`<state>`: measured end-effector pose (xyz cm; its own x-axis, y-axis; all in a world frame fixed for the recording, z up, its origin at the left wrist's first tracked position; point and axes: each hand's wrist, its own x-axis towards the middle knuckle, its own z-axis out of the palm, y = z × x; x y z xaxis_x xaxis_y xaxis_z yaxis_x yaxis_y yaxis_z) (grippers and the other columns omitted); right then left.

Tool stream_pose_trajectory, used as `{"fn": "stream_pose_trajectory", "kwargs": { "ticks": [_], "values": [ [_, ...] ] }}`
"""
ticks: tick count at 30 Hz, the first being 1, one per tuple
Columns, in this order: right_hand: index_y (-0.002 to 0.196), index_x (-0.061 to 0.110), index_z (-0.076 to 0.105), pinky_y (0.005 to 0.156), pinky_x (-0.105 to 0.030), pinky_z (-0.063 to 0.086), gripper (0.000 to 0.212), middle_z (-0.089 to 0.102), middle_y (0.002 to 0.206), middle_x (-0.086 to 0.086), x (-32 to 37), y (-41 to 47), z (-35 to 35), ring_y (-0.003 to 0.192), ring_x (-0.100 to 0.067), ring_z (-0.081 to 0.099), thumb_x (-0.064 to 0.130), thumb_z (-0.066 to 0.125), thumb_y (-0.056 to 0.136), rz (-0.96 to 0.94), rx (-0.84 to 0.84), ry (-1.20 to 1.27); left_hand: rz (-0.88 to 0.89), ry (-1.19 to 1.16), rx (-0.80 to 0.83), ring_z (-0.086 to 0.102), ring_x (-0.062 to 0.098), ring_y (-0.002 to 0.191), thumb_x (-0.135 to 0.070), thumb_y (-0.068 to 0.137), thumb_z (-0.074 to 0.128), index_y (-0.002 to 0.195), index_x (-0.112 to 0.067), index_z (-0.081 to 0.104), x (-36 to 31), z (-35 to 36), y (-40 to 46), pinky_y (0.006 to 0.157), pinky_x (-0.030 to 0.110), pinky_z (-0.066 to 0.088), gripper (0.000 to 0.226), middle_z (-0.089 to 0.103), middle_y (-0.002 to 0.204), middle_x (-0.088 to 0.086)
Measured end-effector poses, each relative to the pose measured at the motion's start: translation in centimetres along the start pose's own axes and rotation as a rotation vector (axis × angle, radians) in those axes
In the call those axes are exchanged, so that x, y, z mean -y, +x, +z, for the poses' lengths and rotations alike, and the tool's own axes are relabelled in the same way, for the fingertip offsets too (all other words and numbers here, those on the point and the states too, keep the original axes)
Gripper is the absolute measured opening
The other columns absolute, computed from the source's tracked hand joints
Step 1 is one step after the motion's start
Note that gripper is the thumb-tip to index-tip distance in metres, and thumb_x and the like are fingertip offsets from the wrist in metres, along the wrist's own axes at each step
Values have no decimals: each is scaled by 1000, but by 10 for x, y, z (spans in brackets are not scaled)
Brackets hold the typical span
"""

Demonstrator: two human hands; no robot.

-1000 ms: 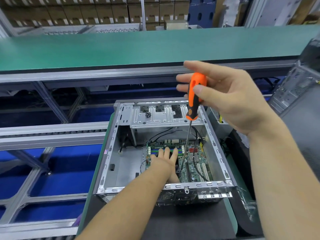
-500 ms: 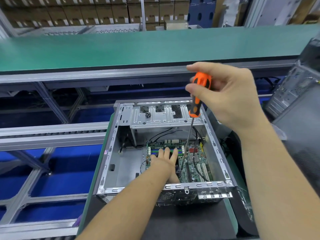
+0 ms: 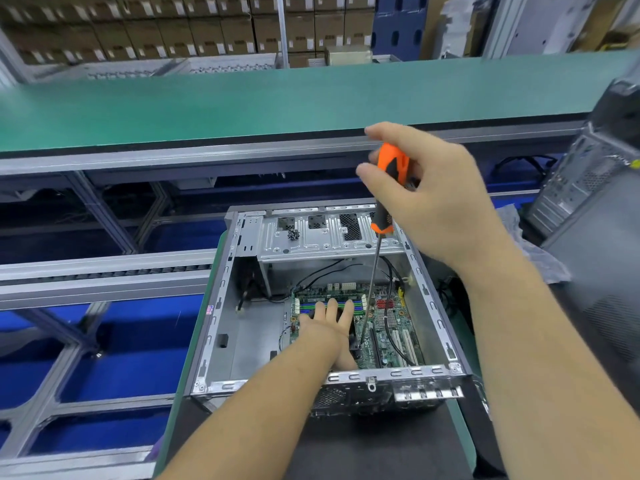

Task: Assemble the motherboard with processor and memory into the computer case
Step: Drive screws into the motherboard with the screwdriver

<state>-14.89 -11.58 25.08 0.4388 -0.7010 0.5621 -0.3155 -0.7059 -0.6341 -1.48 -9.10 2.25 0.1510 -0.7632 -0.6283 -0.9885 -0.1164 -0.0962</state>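
A person screws a board [image 3: 388, 320] down inside an open case [image 3: 221, 306].

The case sits on a dark mat [image 3: 363, 441] on the tabletop [image 3: 176, 403], with its open side up. The green board lies flat on the floor of the case, on the right side. The left hand [image 3: 329, 327] reaches down into the case and rests on the board, fingers straight and close together, with the tips at the memory slots [image 3: 311, 304]. The right hand [image 3: 433, 202] is up above the case. Its fingers and thumb curl round the orange handle of a screwdriver [image 3: 384, 216]. The long thin shaft goes down into the case, and its tip meets the board just right of the left hand. A small pile of screws [image 3: 293, 234] sits on the metal shelf at the far end of the case. Another case [image 3: 595, 216] stands at the right.
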Motion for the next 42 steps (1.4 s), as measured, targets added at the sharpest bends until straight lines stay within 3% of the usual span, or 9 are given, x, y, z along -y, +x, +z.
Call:
{"fn": "stream_pose_trajectory", "kwargs": {
  "ticks": [3,8,13,18,24,28,34,39,42],
  "values": [
    [133,28,60,97,-41,56,48,73,113,-10,3,0,-10,102,-23,72,13,66,88,36,144,316,0,0,1,-14,37,151,-57,86,58,150,-25,-31,0,-1,-1,116,63,11,115,-22,163,10],
    [120,20,72,85,-35,55,44,65,82,9,-2,3,-8,76,-16,61,38,82,82,35,-120,-113,-3,-1,8,-14,38,150,-54,86,58,150,-25,-32,0,-1,-1,117,63,10,115,-23,163,11],
    [133,21,59,95,-30,57,48,73,111,-14,0,-5,-14,102,-20,72,3,67,90,36,203,472,-4,3,6,-15,38,150,-53,86,58,150,-25,-32,-1,-1,-1,117,64,10,114,-23,163,11],
    [111,21,73,76,-39,55,34,64,77,4,-10,2,-1,69,-19,60,37,81,82,-19,-150,-39,-7,-3,10,-15,38,150,-53,86,58,150,-25,-32,-1,-1,-2,117,63,10,114,-23,163,11],
    [114,26,66,79,-46,61,30,72,100,-6,-18,-6,5,89,-23,72,13,72,88,5,-160,350,-4,2,8,-15,38,150,-54,86,58,150,-25,-33,0,-1,-1,117,64,10,115,-23,163,11],
    [125,28,62,69,-52,58,36,68,90,-16,-19,-5,2,76,-40,67,19,70,91,-22,-105,257,-4,0,4,-15,38,150,-54,85,59,149,-25,-33,0,0,0,117,64,10,115,-23,163,11],
    [136,24,55,96,-47,56,51,67,127,-6,-18,-7,-13,119,-18,65,1,58,90,-21,169,489,-1,3,-8,-14,38,150,-56,84,59,150,-25,-31,0,0,0,116,64,11,116,-22,163,11],
    [112,27,73,74,-24,55,35,71,87,-6,-20,2,-15,70,-13,64,21,84,80,-22,-64,163,-1,0,-7,-14,38,150,-55,84,60,150,-25,-31,0,0,-1,117,64,11,117,-22,163,11],
    [118,25,73,77,-30,53,37,65,89,-14,-22,3,-13,75,-22,61,28,82,83,25,-136,21,2,-3,-9,-14,38,150,-56,84,60,150,-25,-32,-1,0,-1,117,64,11,117,-22,163,11]
  ]
}}
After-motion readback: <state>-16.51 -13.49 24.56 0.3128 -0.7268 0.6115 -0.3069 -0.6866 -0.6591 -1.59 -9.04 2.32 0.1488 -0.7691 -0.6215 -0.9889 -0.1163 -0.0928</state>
